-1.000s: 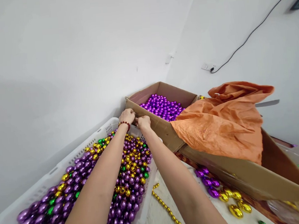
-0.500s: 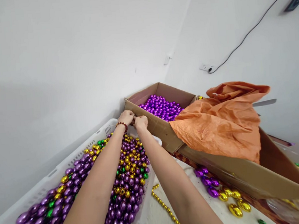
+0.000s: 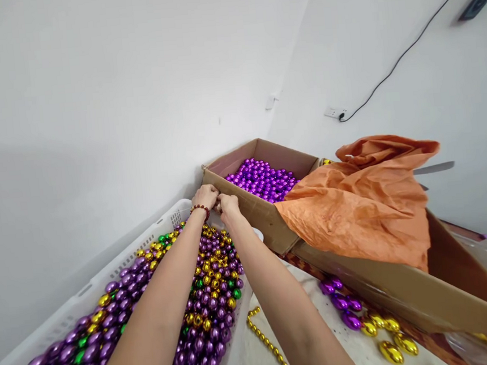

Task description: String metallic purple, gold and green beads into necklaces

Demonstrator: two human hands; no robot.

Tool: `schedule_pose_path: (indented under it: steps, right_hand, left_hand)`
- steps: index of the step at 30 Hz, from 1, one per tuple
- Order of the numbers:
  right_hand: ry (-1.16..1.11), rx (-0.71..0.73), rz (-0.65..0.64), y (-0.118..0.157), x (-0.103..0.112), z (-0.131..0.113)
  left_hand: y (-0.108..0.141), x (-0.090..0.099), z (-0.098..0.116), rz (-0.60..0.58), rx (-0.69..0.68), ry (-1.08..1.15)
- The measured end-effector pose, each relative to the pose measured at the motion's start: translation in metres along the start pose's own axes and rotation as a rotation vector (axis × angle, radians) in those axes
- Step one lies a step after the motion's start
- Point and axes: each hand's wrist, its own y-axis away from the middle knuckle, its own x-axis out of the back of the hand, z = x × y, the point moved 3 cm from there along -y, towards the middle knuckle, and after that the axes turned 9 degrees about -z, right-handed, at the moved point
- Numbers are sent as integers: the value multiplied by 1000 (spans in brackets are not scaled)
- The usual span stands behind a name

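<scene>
My left hand [image 3: 205, 196], with a beaded bracelet [image 3: 200, 210] at the wrist, is closed at the far end of a white plastic basket [image 3: 86, 293]. Close beside it on the right, my right hand [image 3: 228, 204] is closed too, fingers bent toward the left hand. What the fingertips pinch is hidden or too small to name. Below my arms, strands of purple, gold and green beads [image 3: 212, 287] fill the basket. Just beyond my hands stands a cardboard box [image 3: 264, 220] holding shiny purple beads [image 3: 264, 178].
Orange cloth [image 3: 356, 206] drapes over a second, longer cardboard box [image 3: 389, 283] on the right. A gold bead string [image 3: 265, 337], large purple beads [image 3: 343, 304] and large gold beads [image 3: 390, 351] lie on the white surface. A white wall [image 3: 91, 93] rises behind the basket.
Both hands stay together at the basket's far end, with only slight finger movement. The whole view has shifted a little.
</scene>
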Motion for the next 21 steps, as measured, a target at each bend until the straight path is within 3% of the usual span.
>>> schedule_pose_path:
  steps: [10,21]
  right_hand:
    - [-236,-138,123,12,-14,-8]
    - [-275,-125,17,20,-5,-9]
  left_hand:
    - [-22,-2,-12,-24,-71,124]
    - [-21,-3,-17,36,-79,136]
